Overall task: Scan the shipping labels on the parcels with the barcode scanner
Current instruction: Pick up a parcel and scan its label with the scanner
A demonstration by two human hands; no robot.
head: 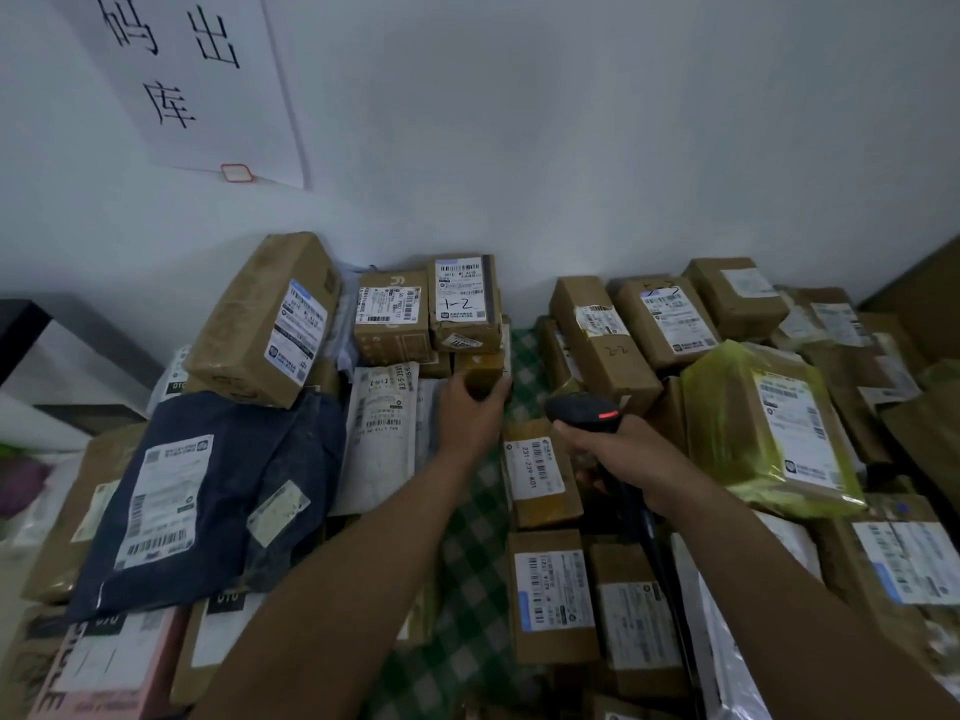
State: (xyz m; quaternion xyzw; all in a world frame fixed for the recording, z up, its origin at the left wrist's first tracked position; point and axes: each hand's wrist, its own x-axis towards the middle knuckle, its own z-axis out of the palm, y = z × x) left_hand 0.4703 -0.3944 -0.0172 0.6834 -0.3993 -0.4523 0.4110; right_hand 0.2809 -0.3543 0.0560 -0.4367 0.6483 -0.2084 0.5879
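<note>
Parcels with white shipping labels cover a table against a white wall. My left hand is stretched forward and closed around a small brown box near the middle of the heap, just below two labelled cartons, one marked "1-2". My right hand grips the handle of a black barcode scanner; its head points forward and a red light glows on top. A small labelled box lies just left of that hand.
A dark blue mailer bag and a white bag lie on the left. A yellow-wrapped parcel sits on the right. Green checked cloth shows between the parcels. A paper sign hangs on the wall.
</note>
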